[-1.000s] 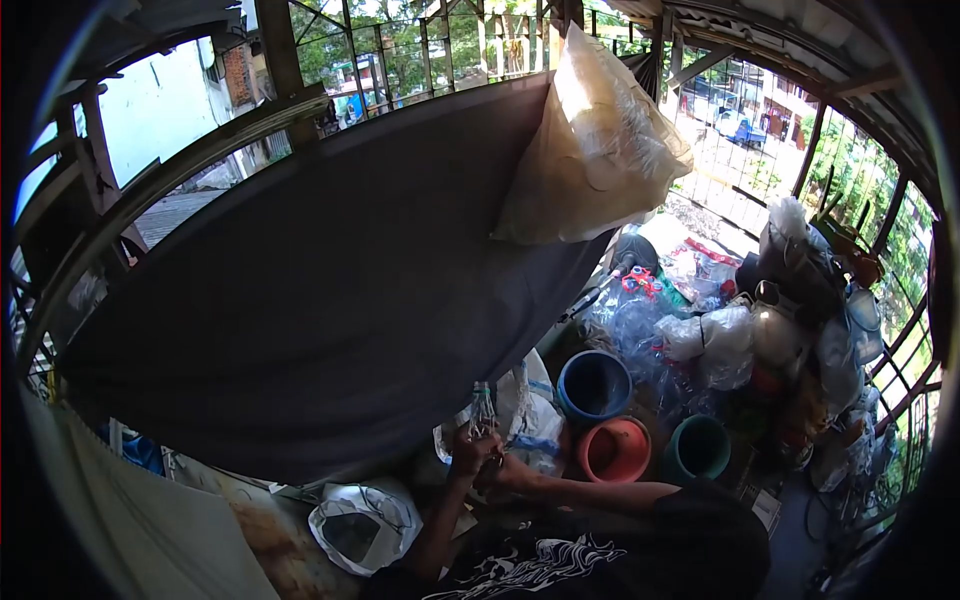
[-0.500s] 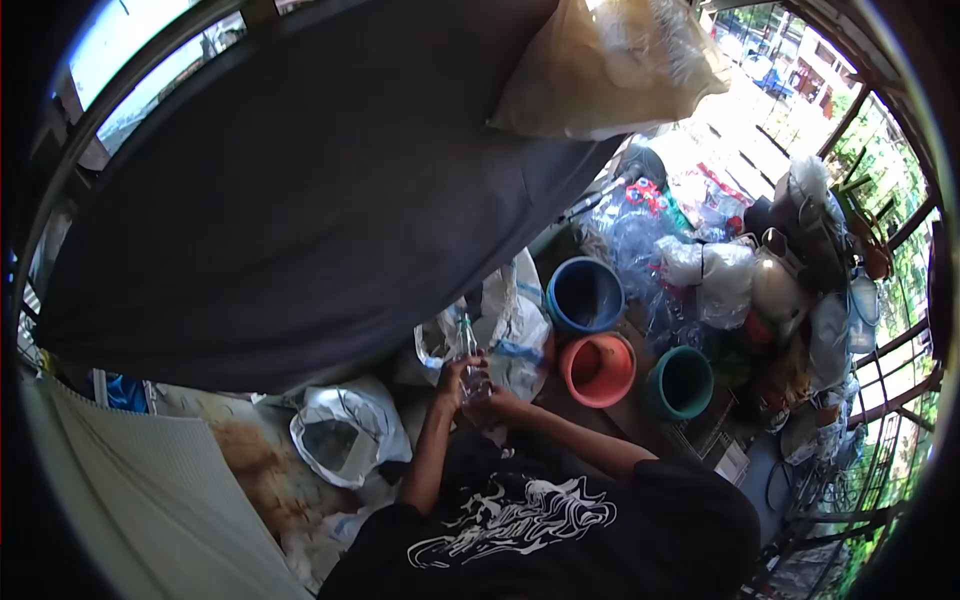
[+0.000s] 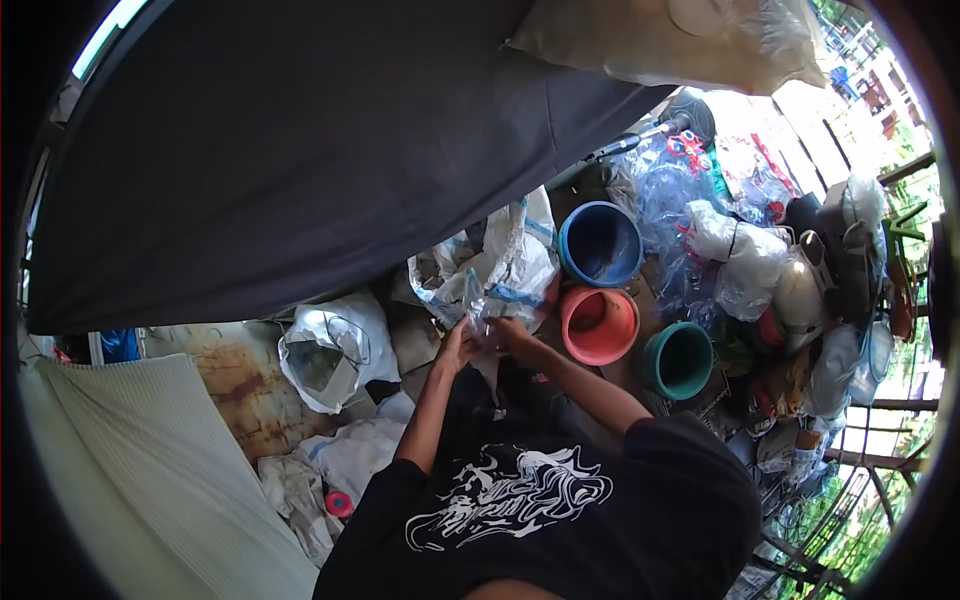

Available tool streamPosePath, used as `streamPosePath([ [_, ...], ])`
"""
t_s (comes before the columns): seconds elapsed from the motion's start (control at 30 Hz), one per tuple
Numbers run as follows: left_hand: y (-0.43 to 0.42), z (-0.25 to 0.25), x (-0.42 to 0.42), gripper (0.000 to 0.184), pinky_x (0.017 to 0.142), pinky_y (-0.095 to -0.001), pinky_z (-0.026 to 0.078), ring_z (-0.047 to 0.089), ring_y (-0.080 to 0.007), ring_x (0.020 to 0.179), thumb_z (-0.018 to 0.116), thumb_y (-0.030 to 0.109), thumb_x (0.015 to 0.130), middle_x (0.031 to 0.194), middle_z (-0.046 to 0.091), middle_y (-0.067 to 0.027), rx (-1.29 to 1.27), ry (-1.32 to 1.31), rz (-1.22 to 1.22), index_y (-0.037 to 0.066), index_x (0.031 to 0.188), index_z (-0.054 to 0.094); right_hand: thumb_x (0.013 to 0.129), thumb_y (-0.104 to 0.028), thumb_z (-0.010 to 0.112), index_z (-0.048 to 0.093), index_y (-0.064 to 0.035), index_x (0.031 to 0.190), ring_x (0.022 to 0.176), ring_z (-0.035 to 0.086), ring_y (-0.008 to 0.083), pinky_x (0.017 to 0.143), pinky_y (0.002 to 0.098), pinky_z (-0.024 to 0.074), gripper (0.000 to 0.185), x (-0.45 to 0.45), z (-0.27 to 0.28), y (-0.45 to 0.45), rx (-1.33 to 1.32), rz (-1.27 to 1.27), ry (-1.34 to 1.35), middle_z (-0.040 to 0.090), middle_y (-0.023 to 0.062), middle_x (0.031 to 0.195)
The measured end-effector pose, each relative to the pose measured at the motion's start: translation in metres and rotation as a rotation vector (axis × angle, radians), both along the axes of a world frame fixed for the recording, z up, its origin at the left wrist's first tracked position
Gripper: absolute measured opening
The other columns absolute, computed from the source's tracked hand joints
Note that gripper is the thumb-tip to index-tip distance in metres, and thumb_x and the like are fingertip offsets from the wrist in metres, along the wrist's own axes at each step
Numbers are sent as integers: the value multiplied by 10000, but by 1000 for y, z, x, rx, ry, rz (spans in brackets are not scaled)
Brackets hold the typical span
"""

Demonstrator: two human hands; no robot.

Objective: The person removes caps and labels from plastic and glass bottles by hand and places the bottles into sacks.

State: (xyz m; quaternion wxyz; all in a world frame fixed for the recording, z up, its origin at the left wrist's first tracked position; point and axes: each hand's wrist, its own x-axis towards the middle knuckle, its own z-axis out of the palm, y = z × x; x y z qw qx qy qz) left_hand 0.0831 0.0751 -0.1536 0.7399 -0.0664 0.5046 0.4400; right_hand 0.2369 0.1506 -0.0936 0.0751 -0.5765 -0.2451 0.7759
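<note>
A clear plastic bottle [image 3: 474, 291] points up and away in front of my shirt. My left hand [image 3: 458, 345] is closed around its lower left side. My right hand [image 3: 510, 333] is at the bottle's right side, its fingers smeared by motion, so their grip is unclear. Just beyond the hands stands a large white woven sack [image 3: 520, 262] with blue stripes and an open mouth. Right of the hands is a red bucket [image 3: 600, 326], with a blue bucket [image 3: 601, 244] behind it and a green bucket [image 3: 679, 360] to its right.
Another open white sack [image 3: 340, 350] stands on the left. A dark cloth [image 3: 300, 160] hangs across the upper left, and a pale striped sheet [image 3: 150, 470] lies lower left. Bagged clear plastic [image 3: 755, 275] and mixed items pile up on the right. A full translucent bag [image 3: 680, 45] sits at the top.
The camera view has shifted, so the buckets and sacks sit differently in frame. My right hand has moved slightly apart from my left and is blurred. The bottle stays in my left hand.
</note>
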Motion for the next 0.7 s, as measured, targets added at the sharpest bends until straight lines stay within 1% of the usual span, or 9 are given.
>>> streamPosePath([
  [0.03,6,11,9,441,840,-446,506,615,-282,942,565,420,892,1087,602,-136,-98,54,67,92,1182,513,821,-305,653,570,-93,1141,705,632,277,551,389,531,393,-6,-22,23,-27,13,-30,606,117,893],
  [0.17,18,12,24,453,869,-458,496,593,-313,1043,564,395,897,1162,582,-151,65,2,88,100,1231,481,779,-349,693,531,-98,1132,759,641,302,580,427,558,462,-37,-116,110,-42,-18,-74,612,122,947],
  [0.27,12,5,28,430,883,-459,487,586,-314,1054,539,373,917,1197,569,-153,125,-44,129,105,1248,479,769,-329,698,446,-90,1212,789,625,359,572,451,576,562,-54,-141,160,77,115,-132,577,155,1021],
  [0.37,14,23,27,426,891,-456,479,581,-311,1062,500,367,941,1232,555,-149,59,-15,150,118,1285,467,756,-343,703,545,-4,1105,816,640,367,547,464,575,511,-68,-149,183,236,66,-141,596,171,1012],
  [0.47,7,26,20,436,895,-452,473,581,-305,1062,490,385,943,1238,555,-136,9,24,184,139,1303,466,779,-388,666,490,54,1241,890,638,372,595,455,573,663,-73,-134,203,317,152,-182,588,203,1122],
  [0.57,-1,31,12,437,877,-431,479,586,-288,1044,528,393,925,1200,573,-127,23,-5,245,149,1285,485,803,-372,632,509,-4,1237,900,631,336,650,451,555,581,-83,-167,194,323,1,-231,597,181,1092],
  [0.63,-4,33,8,449,903,-442,463,574,-290,1074,508,404,930,1220,568,-122,10,2,278,149,1298,474,834,-332,596,531,-71,1201,892,622,291,696,440,531,456,-80,-151,171,46,-160,-72,605,139,1053],
  [0.67,-6,33,9,461,928,-453,446,563,-292,1104,487,416,936,1241,563,-118,0,10,300,149,1311,462,870,-309,545,535,-137,1198,909,618,279,789,437,513,370,-77,-141,157,-73,-109,26,607,101,1031],
  [0.7,-8,33,11,461,928,-453,446,563,-292,1104,487,416,936,1241,563,-118,-12,0,303,149,1311,462,892,-299,518,532,-135,1205,924,617,276,831,441,494,353,-72,-137,139,-136,-63,177,608,97,1104],
])
